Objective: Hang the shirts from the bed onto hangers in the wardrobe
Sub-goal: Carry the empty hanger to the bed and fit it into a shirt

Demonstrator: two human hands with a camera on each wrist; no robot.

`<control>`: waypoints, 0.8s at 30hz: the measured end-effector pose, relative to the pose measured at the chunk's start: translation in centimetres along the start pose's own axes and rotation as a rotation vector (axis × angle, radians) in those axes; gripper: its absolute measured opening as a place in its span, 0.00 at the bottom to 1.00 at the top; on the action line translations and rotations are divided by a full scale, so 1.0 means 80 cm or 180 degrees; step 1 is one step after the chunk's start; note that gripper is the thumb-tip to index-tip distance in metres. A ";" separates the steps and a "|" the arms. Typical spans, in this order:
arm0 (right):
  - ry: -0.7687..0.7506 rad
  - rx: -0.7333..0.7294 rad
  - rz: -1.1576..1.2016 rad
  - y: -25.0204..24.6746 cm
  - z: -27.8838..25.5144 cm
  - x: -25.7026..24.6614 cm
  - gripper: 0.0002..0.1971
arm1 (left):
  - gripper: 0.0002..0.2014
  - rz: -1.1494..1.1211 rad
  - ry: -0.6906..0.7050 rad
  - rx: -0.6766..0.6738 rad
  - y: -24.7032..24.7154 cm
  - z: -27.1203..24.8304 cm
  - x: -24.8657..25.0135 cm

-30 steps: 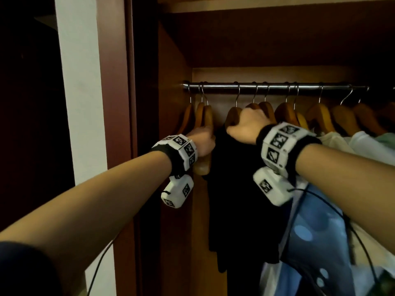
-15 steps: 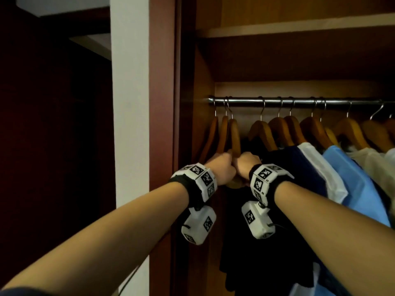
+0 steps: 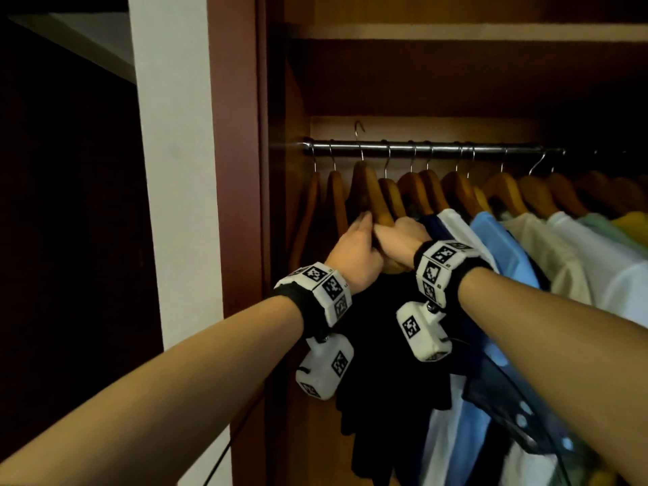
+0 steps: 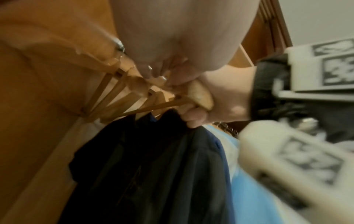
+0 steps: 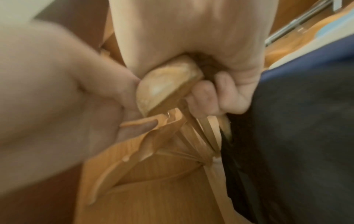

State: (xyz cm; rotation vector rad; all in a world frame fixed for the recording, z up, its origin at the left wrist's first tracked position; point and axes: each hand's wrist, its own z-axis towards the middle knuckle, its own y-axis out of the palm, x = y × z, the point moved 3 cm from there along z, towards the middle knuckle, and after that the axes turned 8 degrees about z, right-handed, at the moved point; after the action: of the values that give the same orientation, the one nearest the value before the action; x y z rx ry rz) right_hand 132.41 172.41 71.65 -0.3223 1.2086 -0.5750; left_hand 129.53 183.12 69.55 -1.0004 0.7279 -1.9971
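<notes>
Where the rail [image 3: 420, 148] starts: two bare hangers hang.
Left hand [image 3: 354, 252]: fingers pinch the raised hanger [image 3: 368, 191], its hook above the rail.
Right hand [image 3: 399, 240]: fingers curled around that hanger's end.
Black shirt [image 3: 378, 345]: hangs beneath both hands.

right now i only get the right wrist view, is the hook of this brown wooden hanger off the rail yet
observer: Looks like it. In the head view the brown wooden hanger has its metal hook standing above the chrome rail, higher than every other hook.
operator: any bare hangers left of it
observer: Two bare wooden hangers hang on the rail between it and the wardrobe's side wall.
</notes>
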 end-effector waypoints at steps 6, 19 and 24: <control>0.0084 -0.0123 0.0168 -0.050 -0.069 0.053 0.18 | 0.34 0.0310 -0.0122 -0.0180 0.011 -0.020 0.017; 0.0372 -0.0764 0.0229 -0.309 -0.358 0.213 0.08 | 0.22 -0.0019 -0.0418 0.0190 0.125 -0.109 0.211; 0.0886 -0.0508 -0.1007 -0.421 -0.459 0.299 0.08 | 0.26 0.0403 0.0383 -0.0162 0.199 -0.189 0.336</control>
State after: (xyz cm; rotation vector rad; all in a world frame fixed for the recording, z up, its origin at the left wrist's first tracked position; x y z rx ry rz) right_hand 95.30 133.62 58.38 -0.5902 1.4884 -0.8179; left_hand 112.36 154.43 60.26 -0.8471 0.8894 -1.9491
